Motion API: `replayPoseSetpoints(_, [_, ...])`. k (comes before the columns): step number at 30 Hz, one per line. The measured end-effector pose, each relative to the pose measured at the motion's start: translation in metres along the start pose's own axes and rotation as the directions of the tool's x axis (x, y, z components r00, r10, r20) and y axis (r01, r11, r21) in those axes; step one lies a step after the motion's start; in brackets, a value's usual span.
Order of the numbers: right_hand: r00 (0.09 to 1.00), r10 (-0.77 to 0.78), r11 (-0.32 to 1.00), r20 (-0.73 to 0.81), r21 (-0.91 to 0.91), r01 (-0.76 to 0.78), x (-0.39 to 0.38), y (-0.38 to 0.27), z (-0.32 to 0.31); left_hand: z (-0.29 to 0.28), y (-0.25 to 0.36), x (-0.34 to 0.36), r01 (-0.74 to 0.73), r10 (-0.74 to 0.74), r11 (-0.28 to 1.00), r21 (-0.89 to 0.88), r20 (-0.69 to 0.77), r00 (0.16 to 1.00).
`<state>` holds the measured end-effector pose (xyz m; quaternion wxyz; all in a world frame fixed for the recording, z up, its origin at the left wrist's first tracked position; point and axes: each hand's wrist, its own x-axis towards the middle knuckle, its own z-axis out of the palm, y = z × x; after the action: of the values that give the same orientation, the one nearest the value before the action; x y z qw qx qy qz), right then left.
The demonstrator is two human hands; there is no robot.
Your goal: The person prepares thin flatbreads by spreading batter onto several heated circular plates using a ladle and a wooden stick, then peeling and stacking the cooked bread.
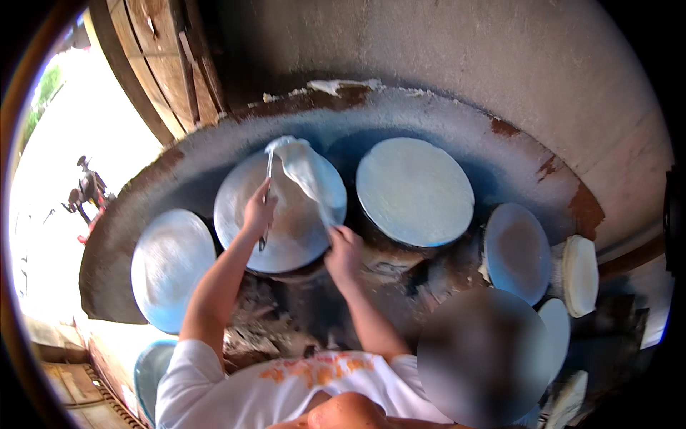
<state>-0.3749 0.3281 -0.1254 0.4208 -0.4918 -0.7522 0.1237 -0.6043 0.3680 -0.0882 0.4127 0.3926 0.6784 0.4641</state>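
Over the middle-left round griddle [286,229], both my hands are raised close together. My left hand [259,213] is closed around a long thin tool with a dark handle end [263,242]. At the tool's far end hangs a limp white sheet [299,164], like a thin pancake, blurred by motion. My right hand [344,254] is closed at the lower end of a pale strip running down from the sheet. Whether that strip is the sheet itself or a second tool, I cannot tell. To the right, another griddle [414,189] has a pale layer over its top.
A bare griddle [173,264] sits at the left and a smaller griddle [517,254] at the right. Beside it stands a thick white round stack [580,277]. A curved clay stove wall [443,118] runs behind. A pale blue basin [150,368] stands at lower left.
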Motion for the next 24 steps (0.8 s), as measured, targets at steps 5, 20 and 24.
replayPoseSetpoints(5, [0.99, 0.121, 0.993, 0.077, -0.004, -0.121, -0.04, -0.015, -0.006, -0.032, -0.004, -0.001, -0.009, 0.024, 0.915, 0.403, -0.032, 0.999])
replayPoseSetpoints(20, [0.989, -0.006, 0.997, 0.147, -0.076, 0.017, 0.012, 0.001, 0.003, -0.088, -0.026, -0.058, 0.121, -0.113, 0.991, 0.056, -0.13, 0.985])
replayPoseSetpoints(24, [0.988, 0.019, 0.999, 0.153, 0.039, -0.026, 0.01, 0.008, 0.023, -0.073, -0.012, -0.08, 0.261, -0.266, 0.847, -0.463, 0.055, 0.962])
